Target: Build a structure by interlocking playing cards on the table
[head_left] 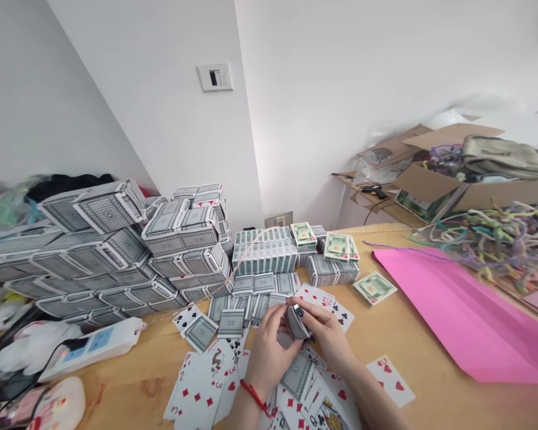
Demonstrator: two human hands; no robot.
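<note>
Between my two hands is a small stack of playing cards (297,322), its patterned grey-green back facing up. My left hand (273,343) curls round its near left side, thumb at the lower edge. At the far right edge, the fingers of my right hand (320,325) grip the same stack. Loose playing cards (197,385) lie face up under and around my wrists. Small face-down card piles (231,322) sit just left of my hands. A lone five of hearts (390,381) rests right of my right forearm.
Tall stacks of card bundles (183,263) stand at the left and back. Green card boxes (375,288) are at the right, beside a pink sheet (457,322). A white power strip (94,349) lies left. Tangled pipe cleaners (511,245) and a cardboard box (497,194) fill the far right.
</note>
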